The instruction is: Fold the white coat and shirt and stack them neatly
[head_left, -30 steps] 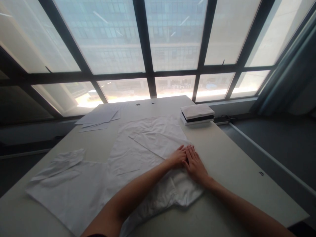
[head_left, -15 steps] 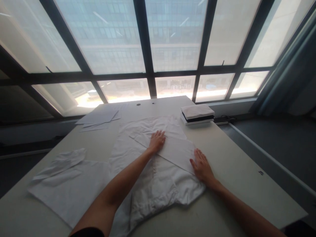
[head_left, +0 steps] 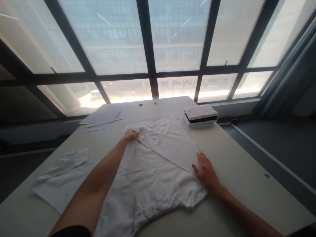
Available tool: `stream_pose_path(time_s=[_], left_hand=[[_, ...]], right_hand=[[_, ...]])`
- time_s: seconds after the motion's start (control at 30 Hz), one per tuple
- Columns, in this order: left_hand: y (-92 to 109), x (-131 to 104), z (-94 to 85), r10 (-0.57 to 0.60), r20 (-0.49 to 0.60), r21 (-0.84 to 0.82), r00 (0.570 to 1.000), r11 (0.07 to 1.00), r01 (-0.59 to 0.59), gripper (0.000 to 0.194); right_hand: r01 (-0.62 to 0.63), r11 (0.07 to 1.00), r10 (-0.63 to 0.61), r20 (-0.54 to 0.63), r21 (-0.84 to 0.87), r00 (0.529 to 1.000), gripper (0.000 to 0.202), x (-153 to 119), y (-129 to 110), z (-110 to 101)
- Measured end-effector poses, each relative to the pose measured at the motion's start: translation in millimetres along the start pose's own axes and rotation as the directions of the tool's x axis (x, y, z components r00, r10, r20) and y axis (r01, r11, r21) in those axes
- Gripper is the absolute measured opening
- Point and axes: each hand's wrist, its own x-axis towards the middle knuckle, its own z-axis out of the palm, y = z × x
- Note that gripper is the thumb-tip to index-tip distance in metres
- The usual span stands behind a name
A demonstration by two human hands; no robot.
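A wrinkled white shirt (head_left: 158,184) lies spread over the table, one sleeve (head_left: 172,149) folded diagonally across its body. My left hand (head_left: 131,134) pinches the tip of that folded sleeve, fingers closed on the cloth near the shirt's upper left. At the shirt's right edge my right hand (head_left: 206,172) rests flat, fingers stretched out over the fold. The other sleeve (head_left: 66,177) reaches out to the left, partly hidden behind my left forearm.
Loose white paper sheets (head_left: 102,118) lie at the table's far left. A stack of folded cloths (head_left: 200,113), white with a black layer, sits at the far right. Large windows (head_left: 177,36) stand beyond the white table (head_left: 237,184), whose right edge borders dark floor.
My left hand has moved left along the folded sleeve, from lying flat on it to pinching its end. My right hand stays on the right edge. The view has shifted slightly.
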Motion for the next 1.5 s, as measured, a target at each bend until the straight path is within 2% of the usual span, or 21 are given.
stream_pose_path(time_s=[0.13,0.27,0.4,0.5,0.63,0.73,0.87,0.97,1.03,1.13,1.2,1.27,1.3,1.37,1.43,1.47,1.5], left_hand=[[-3.6,-2.8,-14.3,0.018,0.069,-0.176,0.997,0.984,-0.006,0.034],[-4.2,-7.8,-38.2,0.028,0.067,-0.320,0.997,0.948,-0.005,0.032],[-10.8,-13.3,-63.4,0.005,0.009,-0.383,1.000,0.924,-0.001,0.028],[-27.2,-17.4,-72.2,-0.034,0.008,-0.372,0.999,0.927,0.034,0.030],[-54.9,-21.2,-66.0,-0.028,0.006,-0.175,1.000,0.984,0.029,0.035],[-66.7,-21.3,-56.8,0.002,-0.038,-0.072,0.999,0.997,-0.005,0.032],[-66.2,-17.1,-48.6,0.033,-0.083,0.010,0.996,0.999,-0.032,0.026],[-62.4,-12.7,-46.3,0.049,-0.114,0.087,0.992,0.995,-0.039,0.025],[-61.3,-10.7,-46.4,0.056,-0.143,0.147,0.988,0.989,-0.035,0.025],[-59.1,-13.8,-45.7,0.077,-0.183,0.235,0.980,0.971,-0.032,0.029],[-51.6,-24.9,-40.9,0.111,-0.218,0.288,0.969,0.956,-0.045,0.037],[-34.8,-48.0,-29.9,0.213,-0.257,0.368,0.943,0.924,-0.109,0.046],[-23.1,-65.2,-21.7,0.320,-0.270,0.444,0.908,0.878,-0.177,0.046],[3.8,-110.7,-0.5,0.514,-0.171,0.528,0.840,0.768,-0.363,0.043],[29.5,-167.3,25.2,0.677,-0.034,0.509,0.735,0.645,-0.570,0.037],[40.2,-197.2,39.0,0.743,0.068,0.454,0.665,0.571,-0.684,0.031],[49.1,-226.2,52.9,0.799,0.191,0.368,0.570,0.479,-0.796,0.025]], right_hand=[[0.060,0.998,-0.060,0.008,0.007,0.998,0.068,-13.7,-6.1,-8.8],[0.145,0.989,-0.146,0.055,0.013,0.988,0.072,-24.3,-12.0,-20.0],[0.184,0.982,-0.186,0.075,0.035,0.980,0.068,-32.2,-14.0,-27.3],[0.154,0.987,-0.156,0.033,0.051,0.987,0.070,-37.5,-14.2,-28.0],[0.177,0.983,-0.177,-0.002,0.056,0.984,0.088,-42.7,-13.3,-23.0],[0.222,0.975,-0.222,0.001,0.003,0.975,0.089,-44.0,-11.3,-17.4],[0.286,0.957,-0.284,0.035,-0.052,0.958,0.076,-45.5,-9.2,-15.5],[0.334,0.942,-0.332,0.063,-0.024,0.941,0.073,-49.1,-10.7,-22.5],[0.370,0.927,-0.374,0.112,0.054,0.921,0.074,-51.8,-12.4,-30.8],[0.374,0.881,-0.440,0.212,0.288,0.873,0.063,-48.9,-10.9,-44.2],[0.267,0.858,-0.384,0.204,0.440,0.900,0.048,-35.9,-4.7,-49.4],[0.117,0.844,-0.217,0.134,0.524,0.967,0.038,-10.9,5.1,-49.3],[0.063,0.840,-0.132,0.090,0.538,0.987,0.036,5.6,10.6,-47.1],[-0.004,0.842,-0.045,0.078,0.539,0.996,0.033,42.7,21.4,-39.7],[0.008,0.845,-0.057,0.075,0.534,0.996,0.033,79.0,30.0,-30.2],[0.017,0.851,-0.076,0.091,0.524,0.993,0.032,94.6,33.1,-25.5],[0.028,0.857,-0.100,0.112,0.515,0.989,0.031,108.0,35.7,-21.1]])
